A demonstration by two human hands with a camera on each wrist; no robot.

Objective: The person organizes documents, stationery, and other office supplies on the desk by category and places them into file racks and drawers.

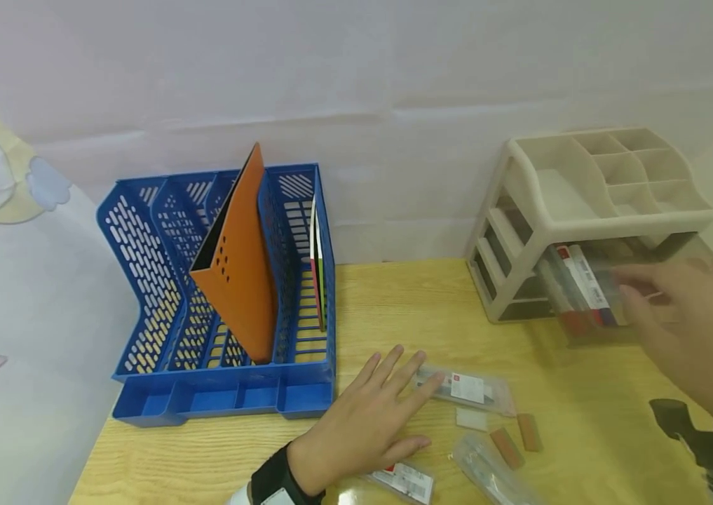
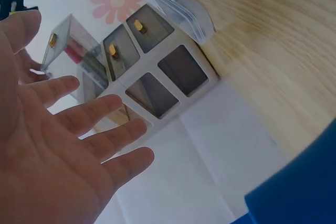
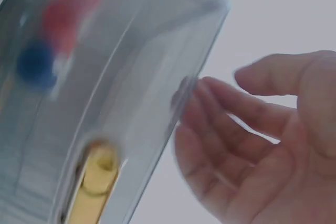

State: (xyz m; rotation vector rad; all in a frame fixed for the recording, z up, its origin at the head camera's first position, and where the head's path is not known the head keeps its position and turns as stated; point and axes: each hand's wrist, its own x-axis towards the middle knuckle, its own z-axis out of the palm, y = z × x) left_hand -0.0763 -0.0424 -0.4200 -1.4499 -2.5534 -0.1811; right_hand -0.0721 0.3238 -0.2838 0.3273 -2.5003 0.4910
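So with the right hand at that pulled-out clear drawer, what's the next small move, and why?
Probably the left hand, lying flat and empty on the table, should pick up the bagged packet at its fingertips. The clear drawer stands pulled out of the beige organizer with the right hand beside it, and similar packets already lie inside.

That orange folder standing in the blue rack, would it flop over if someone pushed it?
Probably it would tip. The orange folder already leans in the blue rack, and it looks thin and light. Its flat, uncreased face suggests it is fairly stiff.
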